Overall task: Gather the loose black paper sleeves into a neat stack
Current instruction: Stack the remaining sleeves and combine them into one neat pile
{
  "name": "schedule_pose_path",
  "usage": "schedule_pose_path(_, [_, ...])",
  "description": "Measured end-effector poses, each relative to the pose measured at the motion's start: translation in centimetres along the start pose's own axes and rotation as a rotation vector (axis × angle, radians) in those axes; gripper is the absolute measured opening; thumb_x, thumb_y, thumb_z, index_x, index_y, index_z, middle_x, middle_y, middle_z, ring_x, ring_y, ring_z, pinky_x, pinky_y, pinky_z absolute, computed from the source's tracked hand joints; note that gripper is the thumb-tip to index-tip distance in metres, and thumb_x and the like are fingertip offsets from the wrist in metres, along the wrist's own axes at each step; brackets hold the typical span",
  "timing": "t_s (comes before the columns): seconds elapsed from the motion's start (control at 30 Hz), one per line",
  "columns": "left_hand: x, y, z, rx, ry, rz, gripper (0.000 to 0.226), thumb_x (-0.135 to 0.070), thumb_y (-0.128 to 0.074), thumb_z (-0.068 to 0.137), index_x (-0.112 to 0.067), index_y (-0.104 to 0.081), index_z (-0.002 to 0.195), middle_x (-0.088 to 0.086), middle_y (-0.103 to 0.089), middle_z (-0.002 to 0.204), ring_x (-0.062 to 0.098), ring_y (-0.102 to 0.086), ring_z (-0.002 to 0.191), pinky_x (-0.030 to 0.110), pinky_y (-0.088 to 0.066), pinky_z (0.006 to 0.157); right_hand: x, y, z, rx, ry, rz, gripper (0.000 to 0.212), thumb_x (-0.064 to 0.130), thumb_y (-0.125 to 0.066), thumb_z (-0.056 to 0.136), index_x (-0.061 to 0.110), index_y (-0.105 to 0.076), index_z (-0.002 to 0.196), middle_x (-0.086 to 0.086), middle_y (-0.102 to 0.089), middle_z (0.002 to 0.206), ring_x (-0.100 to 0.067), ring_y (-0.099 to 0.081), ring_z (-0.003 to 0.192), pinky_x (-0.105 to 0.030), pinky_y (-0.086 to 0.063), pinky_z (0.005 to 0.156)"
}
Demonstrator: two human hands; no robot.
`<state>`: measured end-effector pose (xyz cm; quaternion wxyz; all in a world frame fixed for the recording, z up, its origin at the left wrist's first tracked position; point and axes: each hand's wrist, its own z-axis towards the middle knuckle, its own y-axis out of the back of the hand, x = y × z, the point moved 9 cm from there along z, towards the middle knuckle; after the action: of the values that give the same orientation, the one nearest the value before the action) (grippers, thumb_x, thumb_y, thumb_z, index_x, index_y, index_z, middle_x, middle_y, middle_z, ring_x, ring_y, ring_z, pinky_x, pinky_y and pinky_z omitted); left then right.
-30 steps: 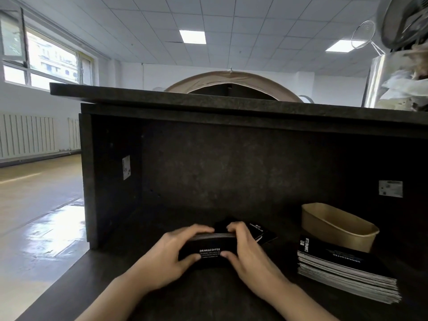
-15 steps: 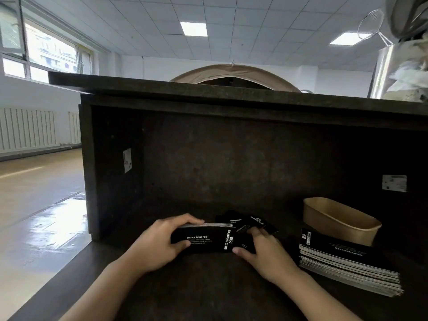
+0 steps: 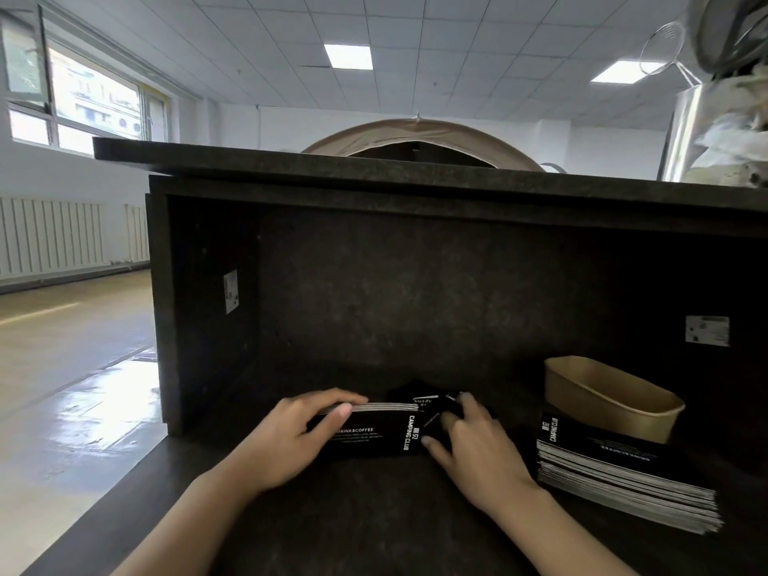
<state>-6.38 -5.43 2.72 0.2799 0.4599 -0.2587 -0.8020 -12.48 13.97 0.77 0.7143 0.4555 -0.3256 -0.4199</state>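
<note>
Here, flat matte-black paper sleeves [image 3: 374, 434]

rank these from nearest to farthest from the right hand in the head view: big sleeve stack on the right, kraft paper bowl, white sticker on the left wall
From the right hand:
1. Big sleeve stack, just to its right on the counter.
2. Kraft paper bowl, farther right and back, behind that stack.
3. White sticker, up on the left wall, across the shelf.

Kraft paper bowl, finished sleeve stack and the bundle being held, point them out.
kraft paper bowl [image 3: 648, 417], head view, front wall.
finished sleeve stack [image 3: 615, 451], head view, top sleeve.
held sleeve bundle [image 3: 374, 436], head view, printed face.
</note>
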Motion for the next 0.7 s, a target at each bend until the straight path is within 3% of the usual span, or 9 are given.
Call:
schedule_pose_path(0.07, [0.1,0.0,0.0,0.005,0.009,-0.008,0.034,-0.047,-0.038,0.095,-0.042,-0.061,0.120,-0.027,-0.064,0.116,-0.010,-0.056,0.112,0.020,-0.046,0.099,-0.1,-1.1,0.0,0.065,-0.004,0.125,0.058,0.051,-0.051,0.092,0.015,-0.042,0.136,-0.005,-0.033,0.149,-0.023,-0.039,0.135,-0.035,-0.036,0.111])
schedule_pose_path(0.17, [0.2,0.0,0.1,0.010,0.011,-0.016,0.033,-0.046,-0.039,0.096,-0.042,-0.061,0.120,-0.026,-0.064,0.117,-0.009,-0.056,0.112,0.022,-0.047,0.099,-0.1,-1.1,0.3,0.102,-0.012,0.225,0.053,0.046,-0.059,0.088,0.019,-0.039,0.130,-0.006,-0.056,0.130,-0.026,-0.057,0.119,-0.036,-0.047,0.097])
schedule_pose_path(0.37, [0.5,-0.1,0.2,0.028,-0.032,0.060,0.032,-0.025,-0.051,0.098,-0.042,-0.057,0.125,-0.026,-0.061,0.122,-0.010,-0.054,0.115,0.023,-0.046,0.101,2.0,0.2,0.3,0.070,0.114,-0.100,0.042,0.036,-0.049,0.095,0.009,-0.044,0.127,-0.015,-0.064,0.115,-0.035,-0.062,0.108,-0.038,-0.049,0.084])
schedule_pose_path(0.57, [1.8,0.6,0.2,-0.048,-0.008,0.181,0.035,-0.032,-0.049,0.098,-0.057,-0.051,0.122,-0.030,-0.060,0.121,-0.010,-0.053,0.114,0.027,-0.047,0.100,3.4,0.0,0.1,0.068,0.228,-0.326,0.029,0.010,-0.041,0.097,0.001,-0.046,0.124,-0.019,-0.067,0.109,-0.037,-0.066,0.101,-0.041,-0.051,0.077])
schedule_pose_path(0.7, [1.7,0.7,0.1,-0.072,-0.007,0.164,0.032,-0.031,-0.052,0.097,-0.057,-0.053,0.115,-0.030,-0.062,0.116,-0.011,-0.055,0.111,0.024,-0.048,0.097,1.8,1.1,0.0,-0.001,0.117,-0.315,0.028,0.006,-0.045,0.095,0.006,-0.048,0.123,-0.012,-0.068,0.109,-0.032,-0.067,0.101,-0.038,-0.051,0.077])
